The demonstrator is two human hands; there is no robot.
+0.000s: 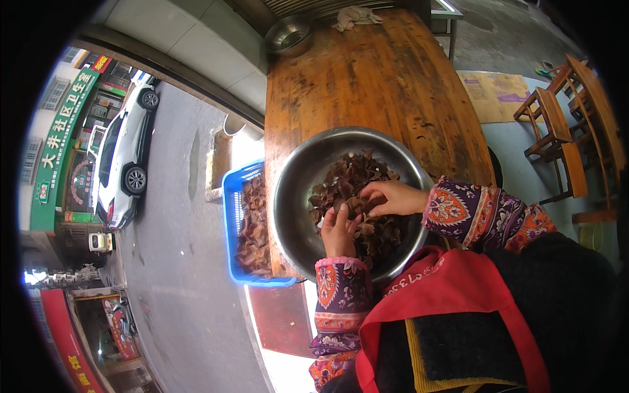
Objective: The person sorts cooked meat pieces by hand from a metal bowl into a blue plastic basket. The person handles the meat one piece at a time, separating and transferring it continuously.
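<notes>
A wide stainless steel bowl stands at the near end of the wooden table, holding a heap of brown wood ear mushrooms. Over the heap, my left hand pinches a dark piece of wood ear mushroom between thumb and fingers. My right hand reaches in from the right, its fingers curled and their tips at the mushrooms close to my left hand. Whether those right fingertips grip a piece is hard to make out.
Left of the bowl, a blue plastic basket holds more wood ear mushrooms, partly hidden by the wooden table. Metal basins and a cloth sit at the far end. Wooden stools are to the right; a street with a white car lies left.
</notes>
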